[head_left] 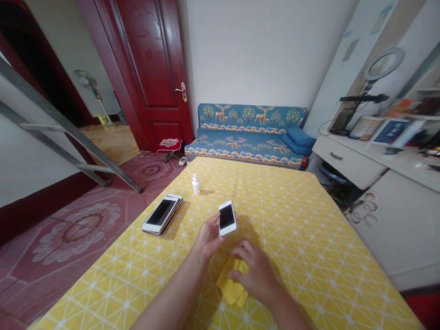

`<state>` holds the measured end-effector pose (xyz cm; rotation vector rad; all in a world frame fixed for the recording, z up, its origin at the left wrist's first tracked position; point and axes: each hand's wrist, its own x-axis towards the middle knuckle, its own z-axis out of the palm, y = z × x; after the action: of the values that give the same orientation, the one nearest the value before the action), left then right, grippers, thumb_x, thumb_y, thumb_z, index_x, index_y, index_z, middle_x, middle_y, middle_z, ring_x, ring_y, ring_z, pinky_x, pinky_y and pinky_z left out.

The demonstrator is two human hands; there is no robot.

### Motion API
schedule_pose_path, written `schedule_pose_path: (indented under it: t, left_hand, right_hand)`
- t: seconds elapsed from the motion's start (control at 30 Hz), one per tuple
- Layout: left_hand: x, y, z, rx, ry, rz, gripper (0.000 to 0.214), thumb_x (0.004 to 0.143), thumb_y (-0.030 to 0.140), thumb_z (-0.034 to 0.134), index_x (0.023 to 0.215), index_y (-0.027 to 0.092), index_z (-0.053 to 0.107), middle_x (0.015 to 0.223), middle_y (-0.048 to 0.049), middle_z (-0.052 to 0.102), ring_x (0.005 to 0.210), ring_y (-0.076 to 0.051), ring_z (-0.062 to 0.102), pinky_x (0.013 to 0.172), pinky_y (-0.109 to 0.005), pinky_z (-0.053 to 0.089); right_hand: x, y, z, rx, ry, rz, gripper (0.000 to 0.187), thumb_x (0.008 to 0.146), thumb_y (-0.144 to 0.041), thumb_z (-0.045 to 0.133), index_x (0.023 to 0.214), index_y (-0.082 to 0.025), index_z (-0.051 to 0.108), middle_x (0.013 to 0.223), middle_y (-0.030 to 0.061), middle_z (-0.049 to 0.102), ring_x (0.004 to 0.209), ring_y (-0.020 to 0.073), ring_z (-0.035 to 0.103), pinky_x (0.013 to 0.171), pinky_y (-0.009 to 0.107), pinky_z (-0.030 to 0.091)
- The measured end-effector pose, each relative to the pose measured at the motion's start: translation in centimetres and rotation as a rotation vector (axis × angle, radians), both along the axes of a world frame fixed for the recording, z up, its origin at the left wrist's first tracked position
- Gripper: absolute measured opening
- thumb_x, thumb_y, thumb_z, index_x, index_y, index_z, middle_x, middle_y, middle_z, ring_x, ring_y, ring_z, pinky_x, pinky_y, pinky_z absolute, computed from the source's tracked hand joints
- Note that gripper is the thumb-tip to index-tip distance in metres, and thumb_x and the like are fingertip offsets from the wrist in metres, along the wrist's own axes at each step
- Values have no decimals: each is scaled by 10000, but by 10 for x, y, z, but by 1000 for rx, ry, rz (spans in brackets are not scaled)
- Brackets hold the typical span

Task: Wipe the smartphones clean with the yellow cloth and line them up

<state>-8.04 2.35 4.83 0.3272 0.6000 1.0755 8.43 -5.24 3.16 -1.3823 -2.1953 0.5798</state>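
Note:
My left hand (208,236) grips a white smartphone (227,219) by its left edge, with the dark screen facing up, held above the table. Close by on the right, my right hand (256,270) has its fingers curled on a folded yellow cloth (232,286), thumb and fingers on either side of a part of it. Part of the cloth is hidden beneath that hand. To the left, a stack of phones (162,214) lies on the table, a white one on top. Behind them a small white spray bottle (196,184) stands upright.
A yellow patterned cloth covers the table (302,229). Beyond its far edge is a blue sofa (240,137). At the right stands a white cabinet (350,158) with a ring light (385,64). A metal ladder (68,133) leans at the left, near a red door (151,59).

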Motion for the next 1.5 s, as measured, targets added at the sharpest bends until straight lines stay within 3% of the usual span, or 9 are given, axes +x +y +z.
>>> schedule_pose_path:
  t: [0.13,0.33,0.57,0.73,0.93,1.07,1.3,1.4,1.5]
  left_hand:
    - [14,10,-8,134,-251,-7,389,910,300,460,1222,86,547,1170,-192,655,1192,-282,565,1023,-421,424]
    - [16,8,-25,216,-293,-79,490,957,277,394,1401,71,357,1294,-213,577,1260,-290,503,1086,-435,342]
    - [24,1,-35,290,-216,-47,592,888,235,568,1431,197,333,1291,-141,594,1229,-267,536,1103,-403,325]
    - [20,4,-37,305,-193,-11,575,872,269,601,1398,175,387,1294,-145,594,1241,-263,524,1098,-398,331]
    - [17,4,-36,299,-189,16,556,870,263,600,1385,181,405,1277,-124,606,1239,-260,526,1078,-384,365]
    - [20,4,-39,281,-200,2,587,872,253,596,1406,184,365,1270,-131,608,1225,-252,539,1059,-371,390]
    - [26,-5,-36,267,-75,-156,736,869,309,604,1485,264,205,1208,-155,637,1055,-263,648,802,-313,522]
    - [30,-10,-33,290,-5,-229,769,850,322,630,1491,288,206,1191,-158,645,985,-269,671,754,-331,527]
    - [34,-14,-32,289,14,-264,778,815,279,675,1476,303,265,1253,-140,613,971,-251,668,789,-358,523]
  right_hand:
    - [6,-8,7,-96,-43,121,459,527,-400,873,902,-260,648,959,-31,588,873,177,546,726,270,407]
    - [-7,-13,4,-114,-51,238,141,739,-184,744,754,-231,612,871,-53,610,865,135,545,752,239,347]
    - [-1,-7,8,-146,45,48,99,843,-137,575,778,-209,554,775,-37,588,743,126,533,658,239,341]
    - [0,-12,12,-102,-6,183,452,466,-270,912,823,-263,635,940,-49,608,906,185,537,758,267,376]
    - [-10,-16,8,-61,-22,223,210,685,-110,763,684,-219,583,832,-43,608,832,151,544,738,257,374]
    - [-3,-6,-4,-87,213,26,121,802,-153,600,716,-219,547,732,-42,592,697,134,537,634,236,372]
    - [45,36,-36,-5,990,-729,304,775,-506,571,837,-208,579,747,3,615,664,170,573,587,264,451]
    - [46,36,-34,60,1071,-785,318,751,-491,605,886,-204,591,824,23,647,747,188,609,668,296,490]
    - [29,25,-24,137,914,-644,222,812,-400,596,909,-201,613,874,33,650,801,186,613,717,300,494]
